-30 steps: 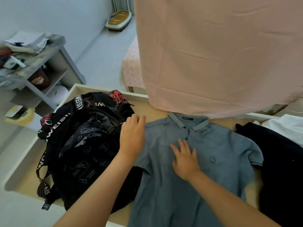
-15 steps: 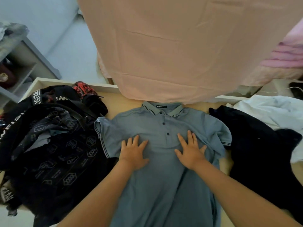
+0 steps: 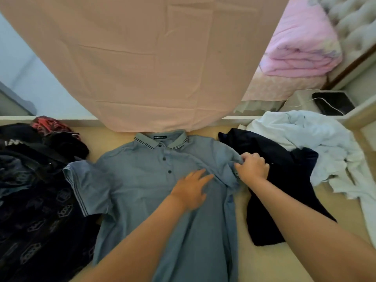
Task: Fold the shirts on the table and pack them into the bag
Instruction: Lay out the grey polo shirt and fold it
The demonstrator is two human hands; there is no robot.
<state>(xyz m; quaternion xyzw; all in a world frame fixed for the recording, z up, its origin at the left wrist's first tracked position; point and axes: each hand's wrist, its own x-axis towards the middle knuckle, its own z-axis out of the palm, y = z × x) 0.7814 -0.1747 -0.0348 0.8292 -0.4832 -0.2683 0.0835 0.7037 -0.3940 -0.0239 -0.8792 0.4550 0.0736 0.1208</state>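
Sleeve pinched for an inward fold
The blue polo shirt (image 3: 142, 180) lies face-up on the counter (image 3: 264, 261), long axis running from its collar (image 3: 160, 140) toward the person. Right of the collar the right hand (image 3: 252, 168) pinches the sleeve (image 3: 228, 174); below it the left hand (image 3: 191, 190) presses flat.

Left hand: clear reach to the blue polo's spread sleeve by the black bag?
Probably yes: left hand rests flat on the blue polo, holding nothing; the spread sleeve beside the black bag lies uncovered.
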